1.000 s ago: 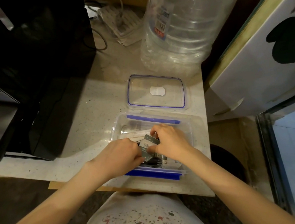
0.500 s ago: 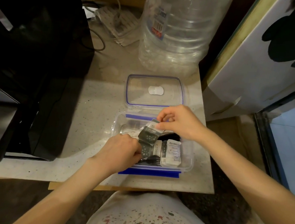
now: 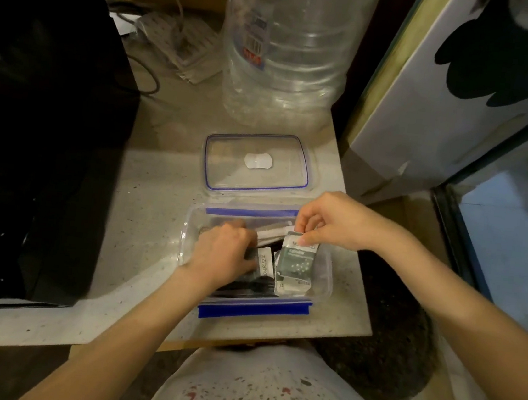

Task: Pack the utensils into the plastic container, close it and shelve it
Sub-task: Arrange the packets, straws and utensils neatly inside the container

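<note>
Packing is under way: in the container (image 3: 323,284) at the counter's (image 3: 143,206) front edge the left hand (image 3: 225,254) presses curled on the contents, grip unclear, the right hand (image 3: 329,220) pinches a packet (image 3: 297,259) to tuck down before the lid (image 3: 257,163) behind goes on.
</note>
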`<action>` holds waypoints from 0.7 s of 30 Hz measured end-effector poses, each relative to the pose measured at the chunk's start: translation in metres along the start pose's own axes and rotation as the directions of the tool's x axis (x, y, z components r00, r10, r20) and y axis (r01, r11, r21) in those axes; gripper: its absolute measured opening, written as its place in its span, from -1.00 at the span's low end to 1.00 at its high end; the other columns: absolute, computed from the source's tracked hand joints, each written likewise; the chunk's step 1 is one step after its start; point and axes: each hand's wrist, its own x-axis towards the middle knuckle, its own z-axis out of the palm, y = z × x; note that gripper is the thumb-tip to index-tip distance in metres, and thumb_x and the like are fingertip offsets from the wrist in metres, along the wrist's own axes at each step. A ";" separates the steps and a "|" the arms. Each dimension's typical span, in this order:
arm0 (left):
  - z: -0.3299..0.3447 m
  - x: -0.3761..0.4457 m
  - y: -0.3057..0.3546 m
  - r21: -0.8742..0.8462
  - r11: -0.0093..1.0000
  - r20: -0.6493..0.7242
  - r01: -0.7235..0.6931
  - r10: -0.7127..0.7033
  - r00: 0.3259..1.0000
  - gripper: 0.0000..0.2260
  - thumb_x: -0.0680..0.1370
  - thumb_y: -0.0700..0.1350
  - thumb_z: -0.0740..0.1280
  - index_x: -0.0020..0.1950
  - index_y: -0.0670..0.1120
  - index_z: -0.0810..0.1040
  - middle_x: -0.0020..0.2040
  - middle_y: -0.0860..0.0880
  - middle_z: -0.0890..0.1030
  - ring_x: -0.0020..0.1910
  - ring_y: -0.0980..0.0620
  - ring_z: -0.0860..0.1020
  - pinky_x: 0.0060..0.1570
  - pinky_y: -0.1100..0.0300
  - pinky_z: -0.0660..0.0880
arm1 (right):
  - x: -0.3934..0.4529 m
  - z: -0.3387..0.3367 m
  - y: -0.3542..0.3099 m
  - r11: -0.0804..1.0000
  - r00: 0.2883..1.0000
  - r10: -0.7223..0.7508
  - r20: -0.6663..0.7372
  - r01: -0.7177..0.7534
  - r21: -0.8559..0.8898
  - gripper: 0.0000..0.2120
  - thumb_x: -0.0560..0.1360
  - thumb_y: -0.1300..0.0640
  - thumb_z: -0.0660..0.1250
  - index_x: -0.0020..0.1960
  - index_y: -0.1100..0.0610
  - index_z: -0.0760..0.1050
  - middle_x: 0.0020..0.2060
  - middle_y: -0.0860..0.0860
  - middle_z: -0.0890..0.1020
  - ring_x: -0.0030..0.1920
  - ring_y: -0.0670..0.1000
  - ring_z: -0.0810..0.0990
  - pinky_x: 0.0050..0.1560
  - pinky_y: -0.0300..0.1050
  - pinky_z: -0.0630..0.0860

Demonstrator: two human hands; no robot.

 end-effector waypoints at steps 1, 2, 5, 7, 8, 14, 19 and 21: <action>0.001 0.000 0.000 0.003 1.000 -0.014 -0.008 0.008 1.000 -0.81 0.43 -0.03 0.39 -0.01 -0.06 0.56 0.03 -0.05 0.57 -0.05 -0.04 0.55 -0.04 0.01 0.57 | 0.000 0.004 -0.001 0.999 0.999 -0.003 0.042 0.005 -0.039 -0.90 0.38 0.18 0.47 -0.13 0.06 0.60 -0.19 -0.02 0.68 -0.16 -0.12 0.64 -0.14 -0.27 0.54; 0.002 -0.001 0.000 0.000 1.000 -0.031 -0.013 0.013 0.999 -0.83 0.43 -0.04 0.40 -0.02 -0.06 0.56 0.02 -0.05 0.57 -0.05 -0.03 0.55 -0.05 0.05 0.56 | 0.001 0.008 -0.003 0.997 0.997 -0.005 0.074 0.011 -0.079 -0.90 0.39 0.17 0.46 -0.11 0.07 0.59 -0.19 -0.03 0.67 -0.15 -0.12 0.64 -0.13 -0.25 0.54; 0.003 -0.004 0.000 -0.048 0.999 -0.067 -0.021 0.018 0.998 -0.89 0.45 -0.08 0.39 -0.07 -0.06 0.55 -0.05 -0.04 0.60 -0.11 0.03 0.56 -0.13 0.19 0.51 | 0.002 0.022 -0.006 0.967 0.997 -0.035 0.071 0.052 -0.250 -0.89 0.42 0.15 0.43 -0.06 0.10 0.60 -0.17 -0.03 0.68 -0.14 -0.10 0.62 -0.04 -0.14 0.56; 0.001 -0.007 -0.001 -0.104 0.994 -0.053 -0.013 0.008 0.999 -0.94 0.46 -0.11 0.38 -0.10 -0.06 0.55 -0.11 -0.03 0.63 -0.16 0.06 0.57 -0.13 0.21 0.53 | 0.002 0.031 -0.006 0.915 0.996 -0.085 0.010 0.082 -0.395 -0.91 0.45 0.13 0.39 -0.05 0.10 0.60 -0.18 -0.02 0.66 -0.09 -0.05 0.57 0.00 -0.09 0.52; -0.002 -0.008 -0.001 -0.132 0.991 -0.044 -0.011 0.006 0.999 -0.96 0.47 -0.13 0.38 -0.12 -0.06 0.55 -0.13 -0.03 0.63 -0.18 0.07 0.56 -0.12 0.20 0.55 | 0.002 0.034 -0.005 0.875 0.992 -0.126 -0.021 0.101 -0.474 -0.92 0.47 0.14 0.36 -0.07 0.10 0.60 -0.18 -0.01 0.65 -0.06 -0.02 0.54 0.00 -0.10 0.47; -0.031 -0.015 -0.003 -0.231 0.972 -0.214 -0.042 -0.009 0.977 -0.91 0.46 -0.17 0.39 -0.04 -0.10 0.60 -0.18 0.04 0.62 -0.24 0.08 0.55 -0.15 0.21 0.53 | 0.002 0.047 0.005 0.705 0.964 -0.244 -0.104 0.102 -0.702 -0.83 0.51 0.05 0.27 -0.15 0.04 0.62 -0.22 -0.05 0.64 -0.02 -0.01 0.38 -0.02 -0.07 0.22; -0.041 -0.016 0.010 -0.558 0.830 -0.143 -0.004 -0.091 0.985 -0.97 0.45 -0.17 0.41 -0.13 -0.07 0.60 -0.30 0.09 0.61 -0.36 0.18 0.58 -0.25 0.35 0.54 | 0.003 0.050 0.009 0.697 0.955 -0.269 -0.126 0.103 -0.709 -0.83 0.49 0.01 0.29 -0.07 0.07 0.60 -0.16 -0.02 0.67 0.00 0.01 0.39 0.01 -0.03 0.20; -0.036 -0.011 0.015 -0.731 0.673 0.041 0.113 -0.122 0.992 -0.96 0.46 -0.22 0.39 -0.16 -0.11 0.56 -0.34 -0.02 0.64 -0.35 0.06 0.64 -0.23 0.22 0.62 | 0.001 0.045 0.011 0.723 0.949 -0.273 -0.159 0.093 -0.685 -0.87 0.48 0.05 0.31 -0.05 0.07 0.58 -0.13 -0.01 0.66 0.00 0.00 0.43 0.06 -0.03 0.24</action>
